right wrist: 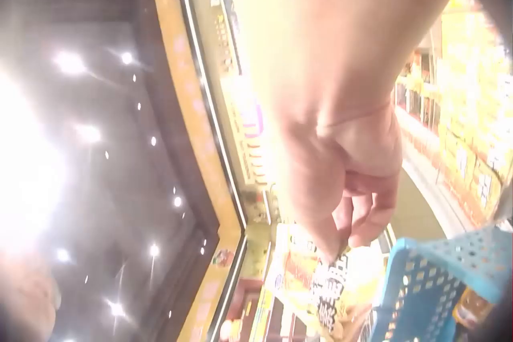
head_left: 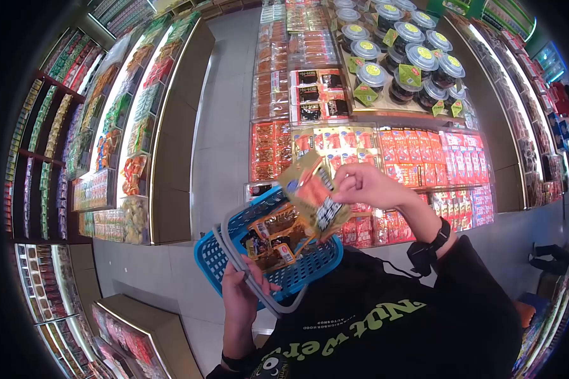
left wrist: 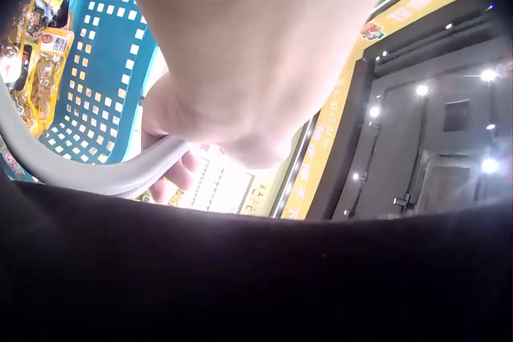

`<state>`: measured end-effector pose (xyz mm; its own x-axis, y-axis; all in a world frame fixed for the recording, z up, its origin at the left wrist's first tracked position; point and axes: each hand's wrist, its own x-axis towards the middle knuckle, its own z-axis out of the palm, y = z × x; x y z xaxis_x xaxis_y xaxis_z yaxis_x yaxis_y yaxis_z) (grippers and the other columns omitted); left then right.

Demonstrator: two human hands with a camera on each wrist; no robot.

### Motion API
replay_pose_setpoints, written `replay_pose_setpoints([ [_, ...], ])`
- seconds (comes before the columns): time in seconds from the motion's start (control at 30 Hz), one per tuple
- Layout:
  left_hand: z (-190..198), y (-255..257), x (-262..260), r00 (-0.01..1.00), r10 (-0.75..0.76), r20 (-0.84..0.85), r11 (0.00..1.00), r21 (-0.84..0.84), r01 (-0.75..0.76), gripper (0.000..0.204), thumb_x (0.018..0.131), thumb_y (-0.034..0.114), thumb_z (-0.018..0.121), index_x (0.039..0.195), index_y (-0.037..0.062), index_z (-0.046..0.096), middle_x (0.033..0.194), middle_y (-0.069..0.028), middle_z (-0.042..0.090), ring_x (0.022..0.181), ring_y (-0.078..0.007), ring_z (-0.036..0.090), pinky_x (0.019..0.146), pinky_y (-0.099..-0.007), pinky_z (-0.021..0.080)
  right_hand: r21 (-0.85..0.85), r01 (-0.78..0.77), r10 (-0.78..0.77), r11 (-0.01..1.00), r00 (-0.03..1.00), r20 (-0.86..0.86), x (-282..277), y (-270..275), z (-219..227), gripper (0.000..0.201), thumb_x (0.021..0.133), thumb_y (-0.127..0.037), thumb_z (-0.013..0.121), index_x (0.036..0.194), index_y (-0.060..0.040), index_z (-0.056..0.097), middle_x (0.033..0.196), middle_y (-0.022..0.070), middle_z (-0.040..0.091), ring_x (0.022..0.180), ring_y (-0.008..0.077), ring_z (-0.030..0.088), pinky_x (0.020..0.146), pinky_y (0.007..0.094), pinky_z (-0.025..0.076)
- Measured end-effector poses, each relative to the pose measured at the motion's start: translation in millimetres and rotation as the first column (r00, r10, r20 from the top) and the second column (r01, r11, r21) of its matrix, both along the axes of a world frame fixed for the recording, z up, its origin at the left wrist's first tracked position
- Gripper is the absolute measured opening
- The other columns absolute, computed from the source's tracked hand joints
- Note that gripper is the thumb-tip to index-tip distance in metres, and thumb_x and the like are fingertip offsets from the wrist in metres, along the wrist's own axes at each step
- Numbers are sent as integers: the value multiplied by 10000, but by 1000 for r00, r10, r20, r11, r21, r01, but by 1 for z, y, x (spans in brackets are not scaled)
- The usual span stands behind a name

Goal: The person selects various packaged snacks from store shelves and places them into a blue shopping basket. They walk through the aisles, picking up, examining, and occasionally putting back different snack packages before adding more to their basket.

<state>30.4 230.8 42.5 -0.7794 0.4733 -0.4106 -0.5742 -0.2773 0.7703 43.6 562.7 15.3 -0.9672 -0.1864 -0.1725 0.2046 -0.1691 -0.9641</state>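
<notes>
Left hand (head_left: 240, 297): curled round grey handle (head_left: 243, 268) of blue basket (head_left: 310, 262).
Right hand (head_left: 360, 183): pinches snack packet (head_left: 313, 196) above basket's rim.
Aisle floor (head_left: 224, 120): open leftward.

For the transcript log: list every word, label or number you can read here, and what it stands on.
"Nutwerp", roughly, some letters uncertain: green lettering on the black shirt, seen upside down.
Small white line beside it: too small to read.
Snack packet in the right hand: print blurred.
Packets in the blue basket, shelf labels, tub lids: unreadable.
</notes>
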Motion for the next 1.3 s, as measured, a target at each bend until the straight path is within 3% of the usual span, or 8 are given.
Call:
replay_pose_setpoints([
  [0.17, 4, 5, 0, 1000, 29, 0, 997, -68, -29, 253, 875, 254, 343, 1025, 66, 422, 668, -79, 467, 499, -204, 499, 559, -413, 534, -73, 446, -417, 892, 875, 245, -3, 42, -80, 178, 858, -59, 616, 992, -52, 499, 770, 17, 618, 625, 57, 551, 520, 176, 416],
  [0.4, 8, 5, 5, 999, 46, -9, 998, -45, -46, 224, 857, 237, 387, 1007, 73, 411, 653, -64, 462, 501, -188, 515, 574, -423, 551, 99, 436, -442, 894, 829, 341, -38, 18, -201, 159, 834, -65, 620, 955, -32, 523, 701, 0, 541, 559, 81, 514, 492, 218, 424],
  [0.53, 7, 1, 9, 998, 57, -21, 997, -52, -58, 231, 854, 239, 388, 1008, 69, 416, 651, -63, 455, 493, -177, 500, 554, -405, 552, 447, 345, -453, 825, 877, 159, -43, 13, -215, 228, 797, -118, 653, 970, -4, 558, 675, 50, 585, 587, 140, 570, 547, 282, 469],
  [0.7, 8, 2, 11, 997, 61, -44, 996, -57, -64, 233, 860, 240, 385, 1010, 64, 417, 658, -60, 444, 476, -162, 467, 500, -366, 526, 705, 315, -396, 635, 917, -52, -47, 8, -204, 254, 797, -141, 654, 934, 53, 566, 643, 101, 618, 575, 167, 615, 545, 318, 480],
  [0.9, 9, 7, 10, 998, 48, -43, 996, -75, -51, 240, 868, 254, 386, 1010, 63, 417, 662, -55, 434, 469, -151, 444, 465, -335, 495, 874, 301, -267, 382, 941, -208, -52, 10, -208, 299, 768, -197, 648, 921, 44, 561, 683, 194, 612, 684, 352, 620, 652, 422, 492],
  [1.1, 10, 9, 9, 997, 62, -37, 995, -80, -65, 246, 875, 267, 385, 1011, 65, 418, 656, -52, 430, 475, -149, 445, 463, -332, 494, 945, 249, -128, 211, 966, -226, -52, -9, -177, 391, 702, -185, 673, 1031, -24, 536, 1140, 184, 542, 1089, 345, 508, 838, 438, 466],
  [1.17, 10, 9, 9, 997, 55, -45, 994, -89, -59, 249, 878, 272, 387, 1013, 65, 419, 654, -52, 429, 475, -149, 446, 462, -331, 493, 906, 394, 146, 154, 898, -415, -57, -15, -175, 554, 698, -191, 698, 1181, -39, 472, 1292, 191, 429, 1225, 349, 399, 917, 430, 426],
  [1.3, 12, 10, 9, 997, 53, -51, 992, -112, -59, 263, 886, 289, 388, 1018, 64, 420, 651, -53, 429, 473, -147, 442, 461, -329, 492, 987, 103, 202, 120, 971, -126, -71, -11, -191, 776, 672, -291, 761, 1322, -105, 380, 1417, 164, 301, 1322, 334, 283, 1021, 463, 339],
])
